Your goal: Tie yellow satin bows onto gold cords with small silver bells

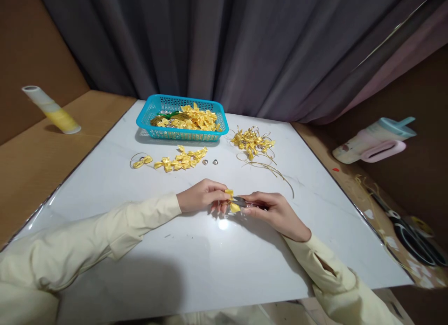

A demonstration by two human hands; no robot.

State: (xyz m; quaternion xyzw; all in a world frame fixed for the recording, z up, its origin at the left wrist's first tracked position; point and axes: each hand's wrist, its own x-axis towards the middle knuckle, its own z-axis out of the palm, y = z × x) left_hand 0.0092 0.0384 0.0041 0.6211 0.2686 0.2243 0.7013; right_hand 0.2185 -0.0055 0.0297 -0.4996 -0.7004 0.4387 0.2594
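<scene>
By the fingers (217, 196) of the left hand (201, 195), a small yellow ribbon bow (234, 207) is being pinched, with hardly any gap being left between thumb and fingertips. By the fingers of the right hand (278, 212), a dark metal hand tool (241, 202) is being gripped in a nearly full closure, and its tip is being brought against the middle of the bow; whether its blades are being pressed together cannot be told. The bow is being held just above the desk (224, 269), near its middle, in the space between the two hands.

Beyond the hands, two small silvery bells (210, 162) are being carried by the white desktop. Just left of them, a row of loose yellow bows (182, 161) is being displayed, and a corded bow (143, 162) is being set off at its end. To the right, a tangled heap of bows and gold cords (254, 143) is being borne, with longer strands being trailed toward the right hand. At the back, more bows are being contained in a blue basket (178, 136). Farther out, a yellow-wound spool (63, 120) is being supported at the left, and a lidded cup (364, 138) and black-handled scissors (395, 217) at the right.
</scene>
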